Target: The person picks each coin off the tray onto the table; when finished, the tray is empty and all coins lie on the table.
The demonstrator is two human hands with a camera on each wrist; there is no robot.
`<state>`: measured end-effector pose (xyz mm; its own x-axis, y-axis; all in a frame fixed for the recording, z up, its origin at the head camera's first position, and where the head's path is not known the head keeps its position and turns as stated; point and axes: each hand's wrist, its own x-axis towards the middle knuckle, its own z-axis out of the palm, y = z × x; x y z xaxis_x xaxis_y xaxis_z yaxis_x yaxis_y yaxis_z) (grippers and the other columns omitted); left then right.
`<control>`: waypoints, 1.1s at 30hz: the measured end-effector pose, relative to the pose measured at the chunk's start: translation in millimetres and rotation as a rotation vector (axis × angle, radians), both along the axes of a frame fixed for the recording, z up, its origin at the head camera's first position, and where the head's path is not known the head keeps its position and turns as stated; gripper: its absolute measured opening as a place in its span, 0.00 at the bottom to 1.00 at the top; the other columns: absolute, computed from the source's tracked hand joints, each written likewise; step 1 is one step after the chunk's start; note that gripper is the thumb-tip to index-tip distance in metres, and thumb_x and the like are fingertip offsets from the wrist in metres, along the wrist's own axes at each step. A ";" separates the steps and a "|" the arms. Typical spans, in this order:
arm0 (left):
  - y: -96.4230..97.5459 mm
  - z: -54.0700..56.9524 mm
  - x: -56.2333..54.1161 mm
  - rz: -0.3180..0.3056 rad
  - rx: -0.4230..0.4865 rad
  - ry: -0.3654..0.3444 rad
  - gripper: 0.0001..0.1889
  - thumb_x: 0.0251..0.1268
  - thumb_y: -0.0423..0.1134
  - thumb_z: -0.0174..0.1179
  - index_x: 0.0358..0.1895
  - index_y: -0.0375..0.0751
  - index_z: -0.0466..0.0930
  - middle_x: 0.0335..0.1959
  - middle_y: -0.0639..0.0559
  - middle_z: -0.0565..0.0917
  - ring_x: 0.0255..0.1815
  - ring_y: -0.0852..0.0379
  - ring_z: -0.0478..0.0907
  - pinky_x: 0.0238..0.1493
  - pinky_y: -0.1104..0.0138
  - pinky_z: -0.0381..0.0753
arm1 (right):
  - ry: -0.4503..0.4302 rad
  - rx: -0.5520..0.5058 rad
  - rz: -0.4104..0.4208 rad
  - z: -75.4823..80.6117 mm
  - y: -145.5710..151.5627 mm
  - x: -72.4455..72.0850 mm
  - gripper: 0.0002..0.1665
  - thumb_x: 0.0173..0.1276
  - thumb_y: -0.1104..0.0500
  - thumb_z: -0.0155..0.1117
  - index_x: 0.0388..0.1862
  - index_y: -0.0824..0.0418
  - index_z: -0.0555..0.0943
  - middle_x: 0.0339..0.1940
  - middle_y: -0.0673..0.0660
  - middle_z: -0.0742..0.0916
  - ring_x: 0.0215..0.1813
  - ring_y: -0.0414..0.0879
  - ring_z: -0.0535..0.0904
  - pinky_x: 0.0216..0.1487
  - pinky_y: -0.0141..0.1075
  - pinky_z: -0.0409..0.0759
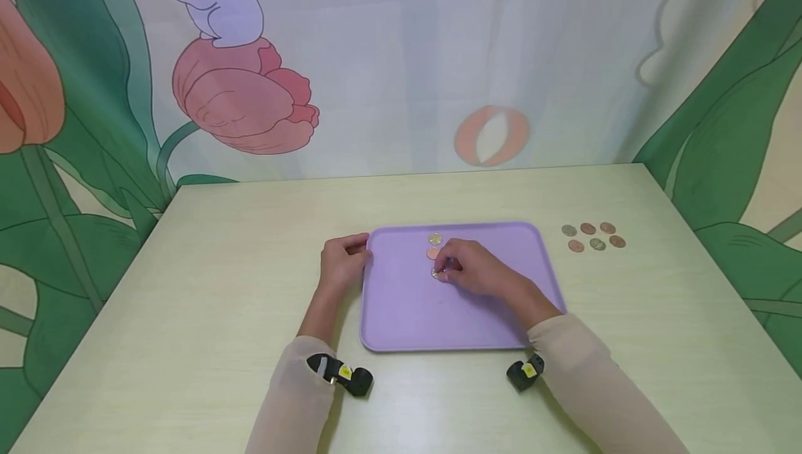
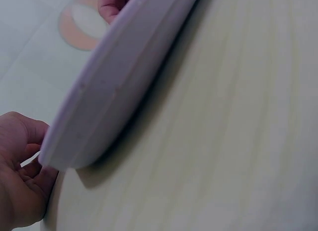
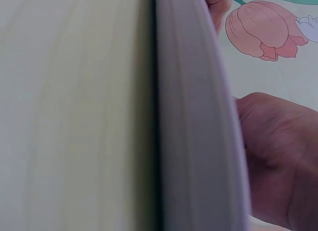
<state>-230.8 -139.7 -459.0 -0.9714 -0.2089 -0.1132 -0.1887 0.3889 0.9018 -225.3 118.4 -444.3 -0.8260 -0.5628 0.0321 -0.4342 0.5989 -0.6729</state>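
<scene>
A purple tray (image 1: 401,315) lies on the table. At its left edge my left hand (image 1: 343,259) grips the rim near the far corner; in the left wrist view the fingers (image 2: 30,129) meet the tray wall. Over the tray's middle, my right hand (image 1: 473,266) pinches a small gold-coloured coin (image 1: 435,273) between thumb and fingertips, close over the tray surface. Beyond that coin lie a copper coin (image 1: 432,253), partly behind the fingers, and a gold-coloured coin (image 1: 435,238), roughly in a line. In the right wrist view the tray wall hides the right fingertips.
Right of the tray, several copper and silvery coins (image 1: 598,245) lie in two rows on the pale wooden table (image 1: 188,315). A printed curtain (image 1: 401,78) hangs behind the table's far edge. Each sleeve carries a small black wrist camera (image 1: 358,381).
</scene>
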 end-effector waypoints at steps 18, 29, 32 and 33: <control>-0.3 0.3 -0.2 -0.006 0.000 -0.001 0.22 0.61 0.27 0.62 0.59 0.35 0.84 0.52 0.36 0.87 0.54 0.47 0.84 0.52 0.68 0.84 | 0.013 0.008 0.043 -3.0 0.0 -3.1 0.09 0.65 0.67 0.70 0.42 0.64 0.80 0.39 0.58 0.86 0.39 0.42 0.77 0.47 0.34 0.78; -0.8 0.6 1.2 -0.010 0.000 0.011 0.22 0.60 0.27 0.61 0.59 0.34 0.84 0.53 0.35 0.87 0.53 0.47 0.84 0.51 0.70 0.84 | 0.012 -0.034 0.083 -7.3 6.3 -4.0 0.10 0.65 0.64 0.71 0.44 0.59 0.85 0.31 0.51 0.83 0.33 0.37 0.72 0.40 0.28 0.74; -0.6 0.7 1.0 -0.010 0.001 0.009 0.22 0.60 0.27 0.61 0.59 0.34 0.84 0.53 0.35 0.87 0.53 0.47 0.84 0.50 0.71 0.84 | -0.002 -0.047 0.073 -6.9 7.3 -4.3 0.11 0.64 0.64 0.72 0.45 0.60 0.86 0.31 0.51 0.84 0.32 0.37 0.71 0.37 0.27 0.73; -0.5 0.8 0.9 -0.010 0.004 0.009 0.22 0.60 0.27 0.61 0.59 0.34 0.84 0.53 0.35 0.87 0.54 0.47 0.84 0.51 0.70 0.84 | -0.010 -0.051 0.074 -6.9 7.8 -4.3 0.11 0.64 0.64 0.72 0.46 0.61 0.86 0.31 0.52 0.85 0.32 0.37 0.71 0.37 0.27 0.73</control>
